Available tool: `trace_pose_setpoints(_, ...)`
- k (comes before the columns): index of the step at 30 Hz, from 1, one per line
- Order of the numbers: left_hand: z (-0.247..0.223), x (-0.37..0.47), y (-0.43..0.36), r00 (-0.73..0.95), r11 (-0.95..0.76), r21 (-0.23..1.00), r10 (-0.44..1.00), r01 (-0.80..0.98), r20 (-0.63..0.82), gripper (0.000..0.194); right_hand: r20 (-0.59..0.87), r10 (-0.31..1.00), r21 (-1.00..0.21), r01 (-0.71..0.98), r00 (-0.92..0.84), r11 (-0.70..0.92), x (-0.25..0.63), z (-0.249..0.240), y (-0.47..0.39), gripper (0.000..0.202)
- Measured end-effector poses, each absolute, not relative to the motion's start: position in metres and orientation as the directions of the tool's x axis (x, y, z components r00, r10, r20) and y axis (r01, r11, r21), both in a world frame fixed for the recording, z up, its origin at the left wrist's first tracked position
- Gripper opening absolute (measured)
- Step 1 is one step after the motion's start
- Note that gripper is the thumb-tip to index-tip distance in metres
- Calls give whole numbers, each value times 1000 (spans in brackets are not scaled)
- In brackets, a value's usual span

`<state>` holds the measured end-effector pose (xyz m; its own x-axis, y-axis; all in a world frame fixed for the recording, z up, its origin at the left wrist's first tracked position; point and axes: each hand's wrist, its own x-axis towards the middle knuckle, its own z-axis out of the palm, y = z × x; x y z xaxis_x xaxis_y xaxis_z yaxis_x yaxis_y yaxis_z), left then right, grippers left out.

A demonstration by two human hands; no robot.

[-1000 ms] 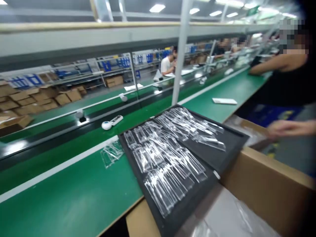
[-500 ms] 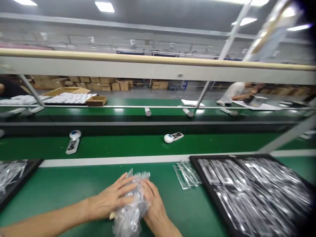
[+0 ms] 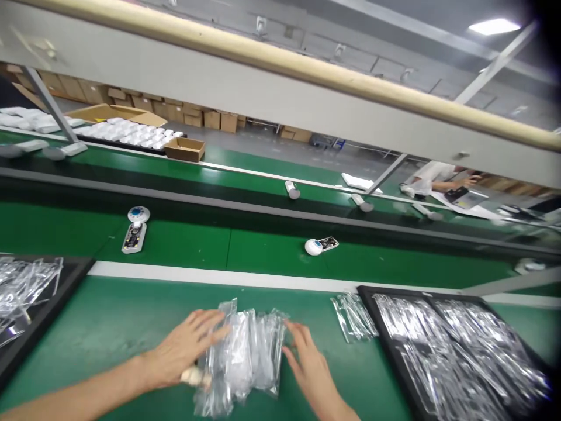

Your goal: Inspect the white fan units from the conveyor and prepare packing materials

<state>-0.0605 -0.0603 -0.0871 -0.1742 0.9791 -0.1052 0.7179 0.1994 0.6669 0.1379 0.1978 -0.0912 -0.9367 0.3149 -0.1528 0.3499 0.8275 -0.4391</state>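
A row of several clear plastic strips point(image 3: 249, 354), which look wrapped in thin film, lies spread on the green work surface in front of me. My left hand point(image 3: 182, 348) is at the row's left side, fingers stretched over its edge. A cream-coloured tip point(image 3: 193, 376) shows under that hand; whether it is a covered finger I cannot tell. On the other side my right hand point(image 3: 313, 368) has its fingers apart, with the fingertips at the row's right edge. Neither hand is closed around a strip. Further right, a small bunch of similar clear pieces point(image 3: 355, 316) lies beside a black tray.
The black tray point(image 3: 390, 351) at right holds many clear pieces; another black tray point(image 3: 56, 310) stands at left. Beyond a white strip point(image 3: 197, 273), two white devices point(image 3: 138, 215) point(image 3: 314, 247) lie on the green belt. A crossbar point(image 3: 263, 76) spans above. A person point(image 3: 438, 175) sits across.
The clear strips, bunched between both hands before, now lie spread in a flatter row. My hands have moved apart and opened. The view has tilted and turned.
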Motion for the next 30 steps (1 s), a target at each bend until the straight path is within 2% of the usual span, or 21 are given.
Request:
trace_pose_setpoints(1,-91,-57,-64,-365,379,647,917,662,-163,67,-265,421,-417,497,-867,761,129,-87,201,51)
trace_pose_setpoints(3,-100,-50,-67,-625,648,614,720,450,-302,60,-439,488,-353,644,-755,679,109,-81,206,67)
trace_pose_setpoints(6,-111,-41,-57,-686,753,628,564,196,-461,61,-539,419,-342,645,-731,684,82,-82,206,74)
trace_pose_setpoints(9,-113,-39,-36,-646,748,660,535,63,-544,66,-535,344,-359,577,-771,734,65,-86,202,60)
trace_pose_setpoints(12,-107,-47,-17,-595,719,695,571,29,-566,74,-518,279,-358,502,-809,787,57,-89,200,37)
trace_pose_setpoints(15,-99,-62,-5,-478,697,717,630,2,-612,78,-496,220,-343,422,-840,839,54,-88,202,26)
trace_pose_setpoints(21,-88,-90,18,-206,679,715,733,164,-649,74,-425,148,-279,285,-893,917,50,-86,203,26)
trace_pose_setpoints(30,-94,-105,60,-10,615,715,760,333,-649,67,-367,129,-165,201,-921,966,51,-85,201,33)
